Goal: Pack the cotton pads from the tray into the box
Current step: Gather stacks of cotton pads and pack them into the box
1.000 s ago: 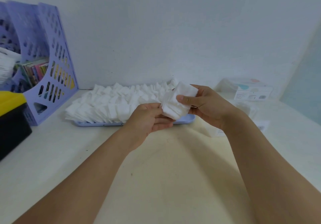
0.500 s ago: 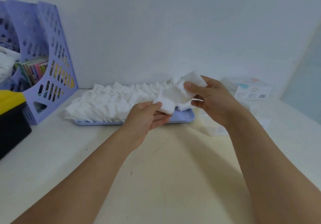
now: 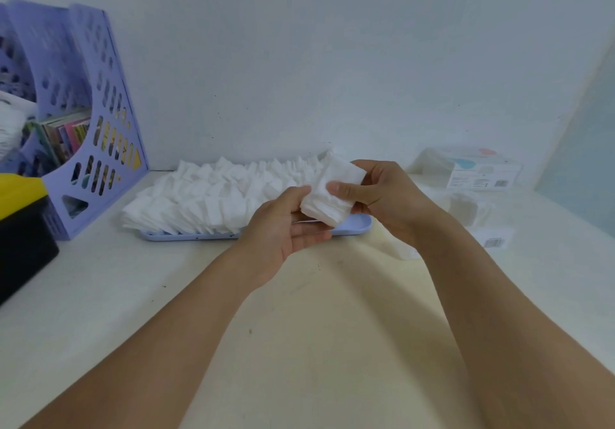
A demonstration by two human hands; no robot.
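A stack of white cotton pads (image 3: 329, 195) is held between both hands above the right end of the pale blue tray (image 3: 361, 227). My right hand (image 3: 382, 200) grips the stack, thumb across its front. My left hand (image 3: 286, 229) cups the stack's left side and underside with curled fingers. Many more cotton pads (image 3: 213, 195) lie heaped along the tray. A clear plastic box (image 3: 466, 210) with some pads in it stands to the right, partly hidden behind my right forearm.
A purple file rack (image 3: 100, 129) with books stands at the back left. A black and yellow case (image 3: 20, 225) sits at the left edge. A printed clear box lid (image 3: 479, 170) lies at the back right by the wall.
The loose, spread pads of half a second ago are pressed together into a compact stack. Both hands have closed in on it above the tray's right end.
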